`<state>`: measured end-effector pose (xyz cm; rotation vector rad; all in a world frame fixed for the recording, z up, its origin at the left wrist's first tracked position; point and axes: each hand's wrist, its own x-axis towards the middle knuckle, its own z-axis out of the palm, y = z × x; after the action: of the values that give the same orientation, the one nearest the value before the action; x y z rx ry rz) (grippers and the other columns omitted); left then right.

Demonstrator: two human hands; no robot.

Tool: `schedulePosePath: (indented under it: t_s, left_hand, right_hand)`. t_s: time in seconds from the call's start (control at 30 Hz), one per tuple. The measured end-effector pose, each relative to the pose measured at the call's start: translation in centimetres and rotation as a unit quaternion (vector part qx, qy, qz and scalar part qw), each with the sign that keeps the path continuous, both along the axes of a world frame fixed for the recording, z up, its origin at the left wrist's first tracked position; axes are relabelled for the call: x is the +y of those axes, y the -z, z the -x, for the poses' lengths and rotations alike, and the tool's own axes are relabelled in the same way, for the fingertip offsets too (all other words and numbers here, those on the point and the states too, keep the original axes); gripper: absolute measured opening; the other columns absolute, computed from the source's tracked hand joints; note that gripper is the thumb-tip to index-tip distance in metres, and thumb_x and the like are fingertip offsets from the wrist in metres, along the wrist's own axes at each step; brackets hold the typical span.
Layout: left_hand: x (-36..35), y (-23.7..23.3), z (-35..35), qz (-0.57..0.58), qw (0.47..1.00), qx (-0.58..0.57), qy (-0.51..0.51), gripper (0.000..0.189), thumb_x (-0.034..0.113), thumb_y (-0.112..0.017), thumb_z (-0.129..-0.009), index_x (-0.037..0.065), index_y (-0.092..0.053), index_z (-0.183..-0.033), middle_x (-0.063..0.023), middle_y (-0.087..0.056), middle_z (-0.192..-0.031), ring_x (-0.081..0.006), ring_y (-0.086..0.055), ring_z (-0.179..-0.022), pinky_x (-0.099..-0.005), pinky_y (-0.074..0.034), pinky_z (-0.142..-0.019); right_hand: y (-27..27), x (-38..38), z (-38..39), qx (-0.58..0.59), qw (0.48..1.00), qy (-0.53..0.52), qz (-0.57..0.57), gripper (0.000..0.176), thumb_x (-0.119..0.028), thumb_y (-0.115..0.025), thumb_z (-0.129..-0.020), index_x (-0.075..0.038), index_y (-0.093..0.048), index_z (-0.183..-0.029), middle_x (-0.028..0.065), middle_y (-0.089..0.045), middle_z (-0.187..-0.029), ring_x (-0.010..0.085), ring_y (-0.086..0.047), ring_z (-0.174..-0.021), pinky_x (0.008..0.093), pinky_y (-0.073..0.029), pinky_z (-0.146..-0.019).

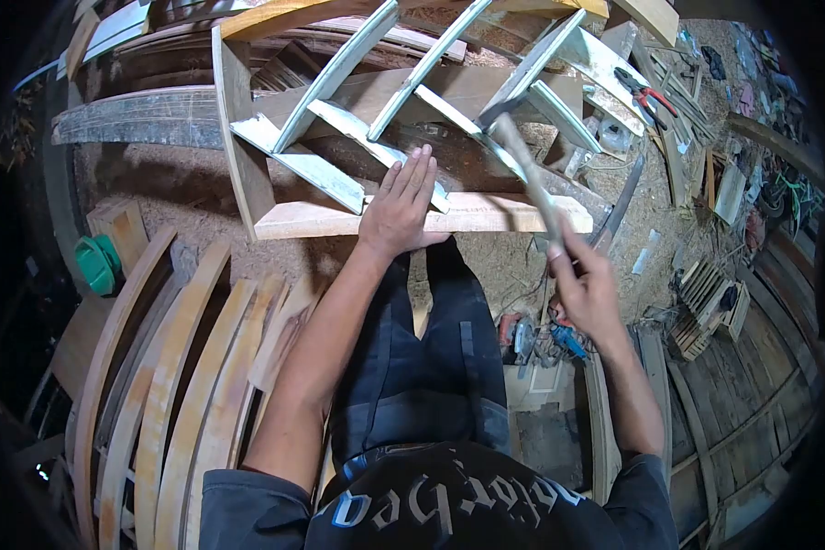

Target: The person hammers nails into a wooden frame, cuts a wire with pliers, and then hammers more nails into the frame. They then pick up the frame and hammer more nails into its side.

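Note:
A wooden frame with crossed lattice slats stands in front of me, its near rail running across at waist height. My left hand lies flat over this rail, fingers stretched toward the lattice and thumb along the near edge. In my right hand is the pale handle of a hammer. Its dark head overlaps a slat crossing on the right side of the lattice. The hammer is slightly blurred.
Red-handled pliers lie on boards beyond the frame at right. Power tools rest on the floor by my right leg. Several curved timber pieces stand at left, near a green container. A slatted wooden piece lies at right.

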<state>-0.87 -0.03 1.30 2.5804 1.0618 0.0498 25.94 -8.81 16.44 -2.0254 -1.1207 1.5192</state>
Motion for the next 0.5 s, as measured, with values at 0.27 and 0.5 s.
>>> schedulePosePath:
  t_s: [0.27, 0.5]
  left_hand:
    - [0.2, 0.6, 0.3, -0.008, 0.998, -0.056, 0.015, 0.088, 0.066, -0.075, -0.062, 0.003, -0.062, -0.122, -0.0110, -0.060, -0.122, -0.0287, -0.051, -0.127, -0.0492, -0.031, -0.117]
    - [0.1, 0.6, 0.3, 0.001, 0.998, -0.062, 0.008, 0.083, 0.062, -0.078, -0.062, 0.003, -0.063, -0.119, -0.0110, -0.061, -0.120, -0.0291, -0.053, -0.126, -0.0494, -0.032, -0.116]
  right_hand:
    - [-0.4, -0.4, 1.2, -0.003, 0.999, -0.024, -0.039, 0.045, -0.008, -0.057, -0.098, -0.001, -0.053, -0.142, 0.0108, -0.057, -0.068, 0.0080, -0.053, -0.063, 0.0301, -0.048, -0.058]
    - [-0.6, -0.6, 1.0, 0.024, 0.999, -0.034, 0.026, 0.045, -0.008, -0.057, -0.098, 0.002, -0.052, -0.142, 0.0092, -0.058, -0.069, 0.0076, -0.052, -0.066, 0.0278, -0.046, -0.059]
